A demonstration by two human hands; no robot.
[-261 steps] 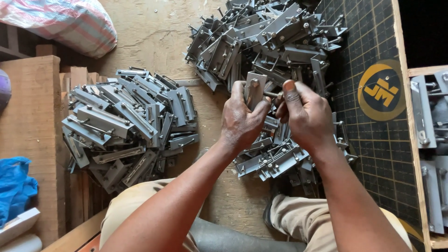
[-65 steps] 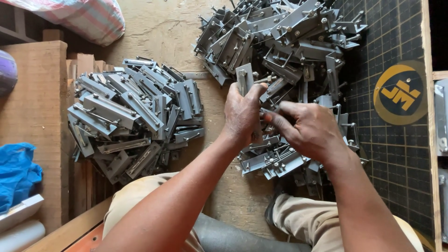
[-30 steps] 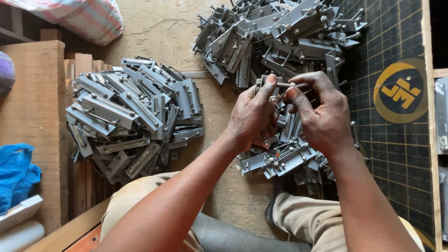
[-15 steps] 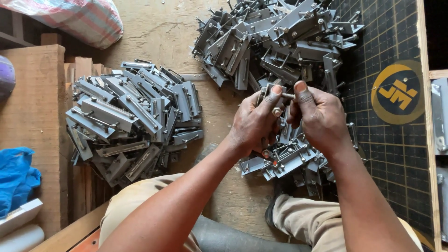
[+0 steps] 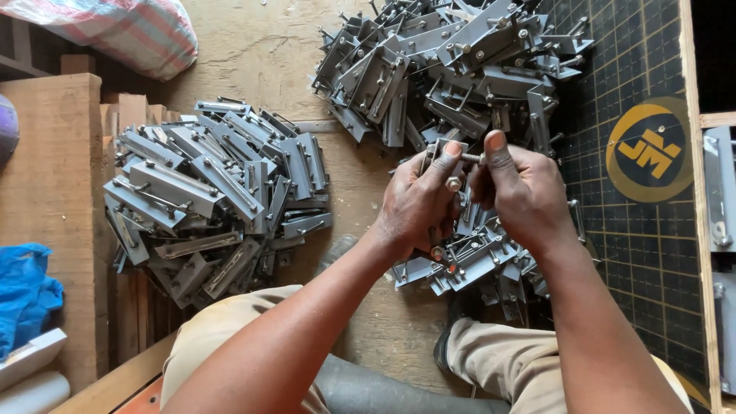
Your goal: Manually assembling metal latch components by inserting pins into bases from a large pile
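Steel bracket (image 5: 435, 157) clamped in left hand (image 5: 418, 203) above floor piles; right hand (image 5: 521, 188) pinches its bolt (image 5: 469, 158). Risk: loose nut (image 5: 452, 184) dropping into bracket heap (image 5: 452, 69) if fingers slip.

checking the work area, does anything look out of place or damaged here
Nothing looks damaged. The grey metal brackets lie in two loose heaps, one on the left and one at top right, jumbled rather than stacked. The left hand and right hand hold one bracket with a bolt.
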